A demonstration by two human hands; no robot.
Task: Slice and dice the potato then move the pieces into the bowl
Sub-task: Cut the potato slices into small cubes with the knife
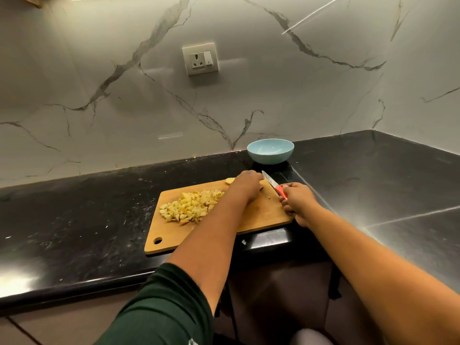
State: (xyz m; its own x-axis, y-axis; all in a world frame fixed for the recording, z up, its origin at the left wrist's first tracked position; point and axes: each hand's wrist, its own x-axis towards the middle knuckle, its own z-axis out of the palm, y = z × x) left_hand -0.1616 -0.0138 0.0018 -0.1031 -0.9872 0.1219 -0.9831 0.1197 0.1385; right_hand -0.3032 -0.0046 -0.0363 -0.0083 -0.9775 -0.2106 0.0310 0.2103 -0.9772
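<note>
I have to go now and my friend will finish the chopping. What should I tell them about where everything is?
Right hand grips the red-handled knife, blade pointing toward the bowl.
Left hand presses down on the cutting board, covering whatever it holds; one uncut potato piece sits at the far board edge.
Done: a pile of diced potato lies on the left of the board.
Left: dice the rest, then move all pieces into the blue bowl, which looks empty and stands behind the board on the counter.
</note>
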